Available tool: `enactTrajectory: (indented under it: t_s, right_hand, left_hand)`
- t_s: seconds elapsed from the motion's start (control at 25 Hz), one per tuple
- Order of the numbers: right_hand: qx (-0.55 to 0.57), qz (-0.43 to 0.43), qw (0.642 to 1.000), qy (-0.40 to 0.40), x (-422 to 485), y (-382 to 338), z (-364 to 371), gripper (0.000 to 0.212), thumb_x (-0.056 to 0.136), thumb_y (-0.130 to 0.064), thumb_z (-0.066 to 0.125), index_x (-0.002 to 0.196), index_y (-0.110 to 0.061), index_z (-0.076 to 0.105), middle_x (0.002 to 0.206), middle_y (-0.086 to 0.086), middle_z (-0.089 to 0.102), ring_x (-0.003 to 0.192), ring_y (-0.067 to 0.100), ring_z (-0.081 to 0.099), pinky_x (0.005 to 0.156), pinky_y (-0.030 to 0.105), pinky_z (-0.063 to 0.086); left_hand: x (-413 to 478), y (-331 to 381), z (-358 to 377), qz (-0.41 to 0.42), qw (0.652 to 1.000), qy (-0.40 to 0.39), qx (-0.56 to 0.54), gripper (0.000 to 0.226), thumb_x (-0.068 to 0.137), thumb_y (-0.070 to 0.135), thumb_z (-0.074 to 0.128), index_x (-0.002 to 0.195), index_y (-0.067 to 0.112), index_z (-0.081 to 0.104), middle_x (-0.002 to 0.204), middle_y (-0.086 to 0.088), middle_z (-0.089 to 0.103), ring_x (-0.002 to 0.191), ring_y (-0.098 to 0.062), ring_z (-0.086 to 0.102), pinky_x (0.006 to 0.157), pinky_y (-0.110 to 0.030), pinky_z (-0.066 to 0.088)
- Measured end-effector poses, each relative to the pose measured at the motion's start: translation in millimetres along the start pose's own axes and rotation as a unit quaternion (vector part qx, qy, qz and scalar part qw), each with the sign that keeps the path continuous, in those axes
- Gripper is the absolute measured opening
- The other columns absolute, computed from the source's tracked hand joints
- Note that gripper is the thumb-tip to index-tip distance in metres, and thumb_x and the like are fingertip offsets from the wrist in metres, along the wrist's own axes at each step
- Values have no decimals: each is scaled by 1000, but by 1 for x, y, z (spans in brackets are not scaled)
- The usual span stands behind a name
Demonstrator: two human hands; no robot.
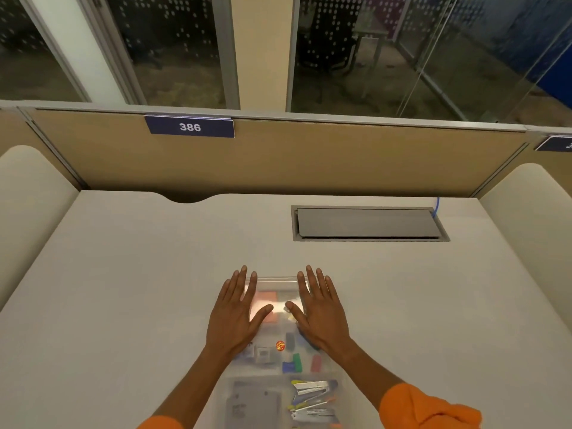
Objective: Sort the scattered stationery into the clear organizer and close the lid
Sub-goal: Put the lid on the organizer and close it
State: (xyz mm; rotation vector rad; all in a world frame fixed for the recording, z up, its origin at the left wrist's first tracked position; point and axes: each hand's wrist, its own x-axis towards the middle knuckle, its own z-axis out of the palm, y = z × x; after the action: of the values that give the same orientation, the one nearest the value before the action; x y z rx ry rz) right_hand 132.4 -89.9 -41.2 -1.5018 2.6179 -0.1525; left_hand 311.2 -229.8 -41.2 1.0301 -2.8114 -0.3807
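A pale table (139,274) carries a clear organizer (278,363), lid down, at its near edge.
A grey recessed cable hatch (368,223) sits toward the far right; a blue cable (437,205) rises beside the hatch's corner.

This is an office, at one seat in a row of cubicle workstations. A tan fabric partition (309,156) closes off the back of the pale counter (139,274) and carries a blue seat-number plate (190,127) reading 386; another plate (555,144) marks the neighbouring seat. A grey cable hatch (368,223) is set into the counter, with a blue cable (437,205) beside it. Beyond are glass walls (402,57) and a dark office chair (328,41).
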Motion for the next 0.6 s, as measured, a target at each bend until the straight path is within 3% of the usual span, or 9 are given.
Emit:
enactTrajectory:
  t_s: [0.16,0.32,0.44,0.6]
  right_hand:
    - [-12,1,1000,-26,-6,-4,-15,77,90,-72,7,152,-30,-13,161,-3,-20,149,19,-17,123,40,-7]
    - [-4,-21,999,-39,-7,-5,-39,77,92,-67,8,153,-23,-8,161,1,-17,150,22,-13,123,38,-7]
    - [33,-22,999,-18,-31,-13,-47,79,90,-65,2,154,-20,-2,162,1,-10,150,20,-11,123,35,-6]
    - [90,-24,996,-13,-103,-24,-23,82,89,-67,-5,154,-19,7,159,-6,-6,151,16,-4,121,28,-6]
  left_hand:
    - [-4,6,-12,0,1000,-8,11,81,93,70,22,156,21,7,164,-2,1,151,-20,3,121,-31,-4]
    - [-9,13,-32,11,999,1,50,82,91,69,7,155,18,7,162,0,-3,151,-20,0,123,-34,-4]
    - [-36,22,-43,-2,1000,15,6,83,91,69,1,155,17,7,162,2,-1,151,-17,0,124,-36,3]
    - [-107,40,-25,-30,997,21,-67,78,95,67,8,155,18,6,163,4,0,151,-13,-2,123,-34,6]
